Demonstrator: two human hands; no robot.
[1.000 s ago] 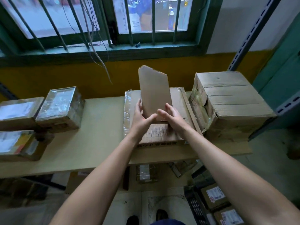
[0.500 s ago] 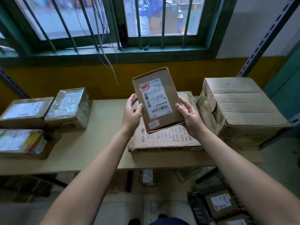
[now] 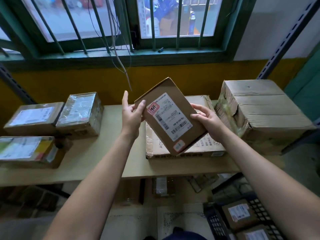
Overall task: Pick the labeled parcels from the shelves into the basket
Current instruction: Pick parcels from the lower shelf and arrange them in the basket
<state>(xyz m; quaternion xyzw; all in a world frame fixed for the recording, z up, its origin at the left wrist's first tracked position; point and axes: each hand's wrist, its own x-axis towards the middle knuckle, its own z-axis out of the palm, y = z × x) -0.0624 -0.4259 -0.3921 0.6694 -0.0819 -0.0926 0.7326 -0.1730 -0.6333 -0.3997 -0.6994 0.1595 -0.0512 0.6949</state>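
black slatted basket at 5 o'clock holds labelled boxes. my right hand grips the brown cardboard parcel by its 3 o'clock edge and my left hand pinches its 9 o'clock corner. it's tilted over a flat box printed "ack", white barcode label facing me. dented carton at 2 o'clock, glossy taped parcels at 10.

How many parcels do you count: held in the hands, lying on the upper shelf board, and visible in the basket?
Held parcel: 1
Shelf parcels on the upper board: 5
Basket parcels in view: 2
Total: 8
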